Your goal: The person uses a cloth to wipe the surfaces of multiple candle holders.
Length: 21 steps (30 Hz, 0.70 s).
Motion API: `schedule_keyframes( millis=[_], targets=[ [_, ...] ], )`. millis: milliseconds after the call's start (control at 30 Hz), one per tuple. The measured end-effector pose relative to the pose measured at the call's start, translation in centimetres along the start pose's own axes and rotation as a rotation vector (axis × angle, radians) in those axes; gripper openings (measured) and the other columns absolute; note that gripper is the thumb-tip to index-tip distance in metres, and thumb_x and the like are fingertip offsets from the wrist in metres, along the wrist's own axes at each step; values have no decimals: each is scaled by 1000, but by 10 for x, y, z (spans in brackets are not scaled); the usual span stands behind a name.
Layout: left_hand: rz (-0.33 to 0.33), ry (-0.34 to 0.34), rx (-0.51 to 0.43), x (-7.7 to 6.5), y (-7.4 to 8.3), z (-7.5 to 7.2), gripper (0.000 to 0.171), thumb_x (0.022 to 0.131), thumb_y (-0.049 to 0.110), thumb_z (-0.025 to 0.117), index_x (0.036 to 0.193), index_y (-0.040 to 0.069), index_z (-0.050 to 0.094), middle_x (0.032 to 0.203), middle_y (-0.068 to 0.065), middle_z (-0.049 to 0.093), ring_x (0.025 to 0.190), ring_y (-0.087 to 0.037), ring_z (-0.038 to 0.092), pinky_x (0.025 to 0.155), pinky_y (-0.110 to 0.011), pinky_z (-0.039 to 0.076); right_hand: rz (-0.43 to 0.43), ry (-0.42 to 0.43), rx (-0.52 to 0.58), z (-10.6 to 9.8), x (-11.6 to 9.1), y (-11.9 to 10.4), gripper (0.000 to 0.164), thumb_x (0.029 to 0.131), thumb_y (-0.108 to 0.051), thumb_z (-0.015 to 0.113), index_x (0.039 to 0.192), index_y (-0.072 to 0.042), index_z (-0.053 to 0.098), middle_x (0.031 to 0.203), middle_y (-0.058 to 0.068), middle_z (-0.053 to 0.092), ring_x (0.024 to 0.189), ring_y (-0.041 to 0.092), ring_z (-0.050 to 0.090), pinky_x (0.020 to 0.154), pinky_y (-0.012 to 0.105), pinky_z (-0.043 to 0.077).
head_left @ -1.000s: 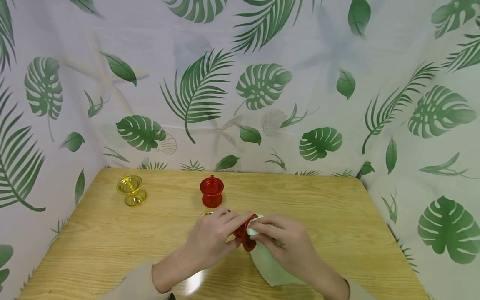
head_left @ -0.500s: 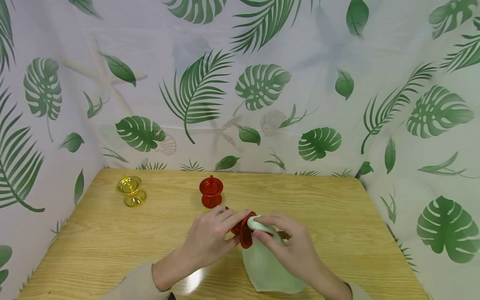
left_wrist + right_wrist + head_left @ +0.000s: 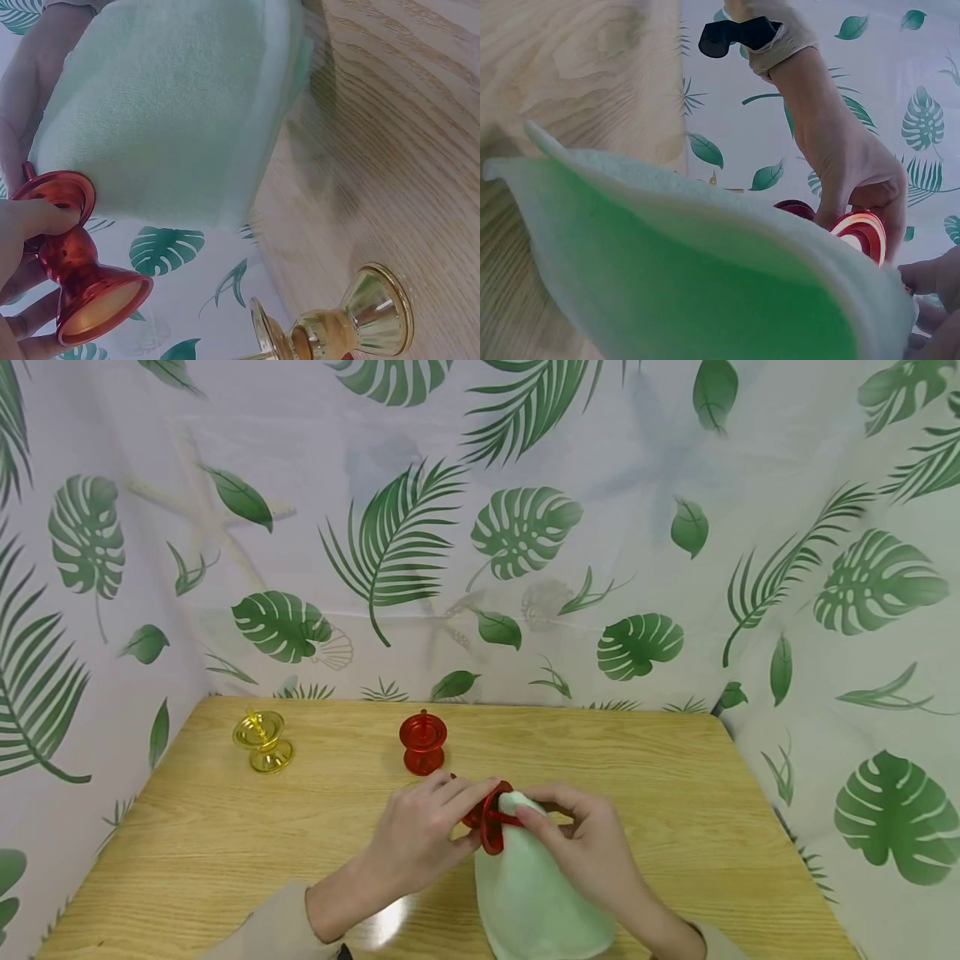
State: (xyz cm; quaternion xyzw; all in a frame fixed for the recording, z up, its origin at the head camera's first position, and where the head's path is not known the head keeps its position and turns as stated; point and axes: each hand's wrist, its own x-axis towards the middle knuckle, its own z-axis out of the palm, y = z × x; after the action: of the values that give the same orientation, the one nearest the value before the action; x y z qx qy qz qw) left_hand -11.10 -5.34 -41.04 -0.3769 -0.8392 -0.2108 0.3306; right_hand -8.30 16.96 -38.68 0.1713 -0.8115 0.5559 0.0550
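Observation:
My left hand [image 3: 427, 831] grips a shiny red candle holder [image 3: 491, 822] by its middle, tilted onto its side. The holder's dish and thin spike face my right hand [image 3: 596, 847]. That hand pinches a pale green cloth [image 3: 540, 893] between thumb and fingers, close beside the spike. Most of the cloth hangs down between the hands, above the table. In the left wrist view, the red holder's flared base [image 3: 105, 307] shows below my fingers. The right wrist view has the cloth [image 3: 705, 262] covering much of the holder.
On the wooden table [image 3: 637, 760], a gold candle holder [image 3: 262, 741] stands at the back left. Another red candle holder [image 3: 423, 743] stands at the back middle. A gold holder [image 3: 330, 330] near my left hand is hidden in the head view. Leaf-print curtains [image 3: 480, 552] surround the table.
The cloth has come down lower and spread wider between the hands. My right hand has shifted slightly right, and the spike now shows against the cloth. My left hand has hardly moved.

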Motion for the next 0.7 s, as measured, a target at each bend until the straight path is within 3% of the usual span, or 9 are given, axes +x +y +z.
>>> schedule_keyframes(
  millis=[200,433,533,600,700],
  targets=[
    [-11,-7,-27,3,1,-1,56,71,28,99,121,18,76,96,7,79,77,-9,68,62,-19,57,-358,58,-223,5,0,2,23,87,0,82,106,-12,80,104,4,81,90,10,75,74,17,60],
    [-61,-53,-104,4,-3,-4,55,72,31,98,121,17,77,98,6,81,78,-10,68,59,-15,51,-653,2,-397,0,6,4,39,72,8,89,104,-10,80,105,5,79,92,22,77,85,17,61],
    [-77,-64,-122,2,-5,-3,56,71,31,98,121,17,77,100,6,81,78,-10,67,59,-13,49,-731,-18,-407,-4,8,4,23,84,-1,85,105,-9,79,105,6,78,92,22,76,88,18,61],
    [-79,-62,-119,0,-6,-3,55,71,30,98,121,18,77,100,6,80,76,-9,65,59,-12,46,-735,-29,-391,-7,7,3,12,94,-13,77,105,-9,79,106,6,78,93,21,76,90,17,60],
    [-81,-60,-105,-2,-9,-4,55,71,29,98,120,18,77,97,8,79,72,-8,60,58,-10,42,-715,-36,-343,-12,5,1,24,103,-26,61,106,-8,78,106,7,78,92,21,76,90,14,59]
  ],
)
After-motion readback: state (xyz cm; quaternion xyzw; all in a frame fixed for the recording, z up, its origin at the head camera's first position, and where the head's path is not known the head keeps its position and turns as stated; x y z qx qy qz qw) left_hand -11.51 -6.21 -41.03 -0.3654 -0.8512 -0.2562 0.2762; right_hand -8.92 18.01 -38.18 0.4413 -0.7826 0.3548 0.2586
